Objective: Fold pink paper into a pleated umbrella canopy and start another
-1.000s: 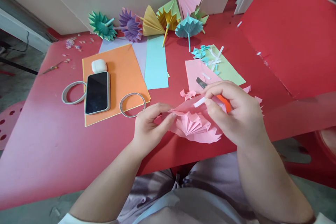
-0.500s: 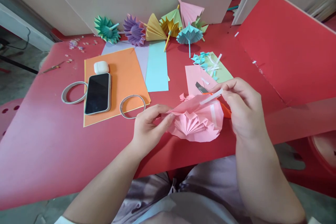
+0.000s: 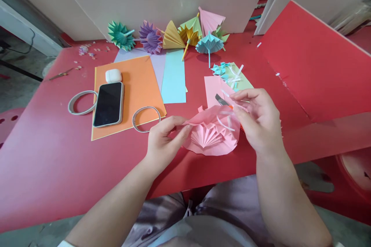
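Note:
My left hand point(image 3: 165, 137) pinches the left edge of a pink pleated paper point(image 3: 210, 135) between thumb and fingers. The sheet is partly fanned out, its folds spreading at the front. At its right upper edge is my right hand point(image 3: 256, 117), thumb and fingers closed around the paper's rim. A curled white strip point(image 3: 225, 124) lies loose across the pink paper, just left of my right thumb. Behind the paper, scissors point(image 3: 222, 99) show a grey blade; their orange handle is mostly hidden by the paper and my right hand.
Several folded paper umbrellas, one light blue point(image 3: 209, 42), line the back of the red table point(image 3: 130, 170). To the left are a phone point(image 3: 108, 104), an earbud case point(image 3: 113, 76), two tape rolls point(image 3: 146, 119) and orange paper point(image 3: 139, 85). Paper scraps point(image 3: 220, 68) lie behind my hands.
The white strip has left my right fingertips and now lies curled on the pink paper. My right hand has shifted left onto the paper's rim; my left hand keeps its grip.

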Tool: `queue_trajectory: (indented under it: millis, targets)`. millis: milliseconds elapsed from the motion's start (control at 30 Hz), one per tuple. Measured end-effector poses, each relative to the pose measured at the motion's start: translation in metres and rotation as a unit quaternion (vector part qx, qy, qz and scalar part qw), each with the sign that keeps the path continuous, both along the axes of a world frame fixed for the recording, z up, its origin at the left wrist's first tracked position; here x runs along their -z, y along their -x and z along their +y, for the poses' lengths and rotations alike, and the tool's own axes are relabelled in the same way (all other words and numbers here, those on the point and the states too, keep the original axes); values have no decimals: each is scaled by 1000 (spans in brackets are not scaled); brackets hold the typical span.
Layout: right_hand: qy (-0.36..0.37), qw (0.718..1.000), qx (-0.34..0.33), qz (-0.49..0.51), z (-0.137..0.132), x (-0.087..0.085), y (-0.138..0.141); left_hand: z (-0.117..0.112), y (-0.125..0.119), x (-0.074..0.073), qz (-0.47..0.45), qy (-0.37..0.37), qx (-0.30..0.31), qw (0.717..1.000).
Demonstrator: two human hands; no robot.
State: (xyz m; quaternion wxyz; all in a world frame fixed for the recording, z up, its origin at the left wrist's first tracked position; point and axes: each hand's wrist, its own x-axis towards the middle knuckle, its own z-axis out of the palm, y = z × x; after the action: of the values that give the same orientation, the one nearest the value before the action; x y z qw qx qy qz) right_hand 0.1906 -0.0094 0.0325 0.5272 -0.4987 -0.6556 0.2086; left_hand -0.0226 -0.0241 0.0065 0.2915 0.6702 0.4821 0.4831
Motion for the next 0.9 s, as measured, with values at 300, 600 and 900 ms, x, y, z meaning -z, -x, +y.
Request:
queue_trajectory:
  millis: [300,600,900]
  targets:
    - [-150,955,-53,-250,-17,-15,22,0,-2,-4,70,-55,-6,996]
    - [-142,950,-17,-277,-10,-3,24,-1,-2,-7,74,-60,7,995]
    - [-133,952,-38,-274,-12,-2,28,-1,-2,-8,32,-24,65,997]
